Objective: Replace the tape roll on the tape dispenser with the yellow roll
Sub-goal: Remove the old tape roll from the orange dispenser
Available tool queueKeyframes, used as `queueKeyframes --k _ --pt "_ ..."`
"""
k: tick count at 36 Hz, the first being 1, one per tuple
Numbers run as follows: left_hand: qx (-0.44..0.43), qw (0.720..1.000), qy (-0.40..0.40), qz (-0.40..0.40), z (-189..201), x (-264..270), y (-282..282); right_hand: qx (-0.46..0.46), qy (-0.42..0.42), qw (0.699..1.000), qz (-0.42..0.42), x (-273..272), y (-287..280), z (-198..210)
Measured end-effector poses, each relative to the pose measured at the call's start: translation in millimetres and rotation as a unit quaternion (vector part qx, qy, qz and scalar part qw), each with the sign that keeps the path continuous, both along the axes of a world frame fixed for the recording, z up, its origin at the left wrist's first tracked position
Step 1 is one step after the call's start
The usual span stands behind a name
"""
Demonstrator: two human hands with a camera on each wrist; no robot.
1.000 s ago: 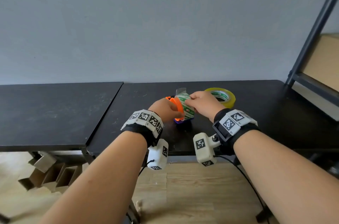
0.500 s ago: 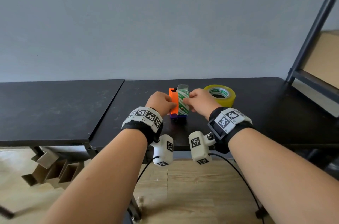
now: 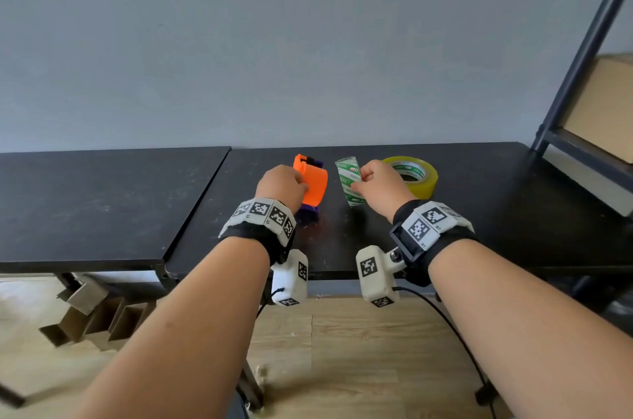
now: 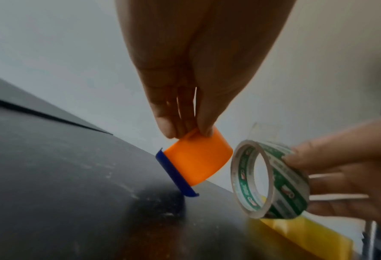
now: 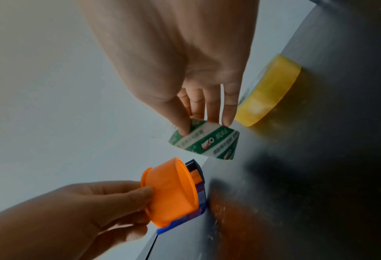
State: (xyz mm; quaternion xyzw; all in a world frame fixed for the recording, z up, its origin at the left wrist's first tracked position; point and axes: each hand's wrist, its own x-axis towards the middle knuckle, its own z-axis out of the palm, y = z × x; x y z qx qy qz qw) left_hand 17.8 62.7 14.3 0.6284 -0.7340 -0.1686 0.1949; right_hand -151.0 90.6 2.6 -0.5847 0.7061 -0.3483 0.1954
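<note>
My left hand (image 3: 286, 183) grips the orange and blue tape dispenser (image 3: 310, 185) by its orange drum (image 4: 196, 158), just above the black table (image 3: 479, 199). The drum is bare. My right hand (image 3: 380, 183) pinches the green-printed clear tape roll (image 3: 349, 185) by its rim, a hand's width right of the dispenser and apart from it (image 4: 271, 181) (image 5: 207, 140). The yellow roll (image 3: 416, 177) lies flat on the table just behind and right of my right hand (image 5: 267, 91).
A second black table (image 3: 85, 206) adjoins on the left. A dark metal shelf frame (image 3: 582, 51) with a cardboard box (image 3: 603, 110) stands at the right. Cardboard pieces (image 3: 92, 315) lie on the wooden floor below.
The green-printed roll has come off the dispenser's drum. My right hand carried it to the right while my left hand kept hold of the dispenser.
</note>
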Motion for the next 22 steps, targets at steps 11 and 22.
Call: queueKeyframes --k 11,22 --pt "-0.024 0.986 -0.158 -0.049 -7 -32 12 -0.036 0.004 0.998 -0.053 -21 6 -5" --pt "-0.126 0.965 -0.218 -0.077 -18 -76 16 -0.057 0.083 0.988 -0.12 -65 32 -4"
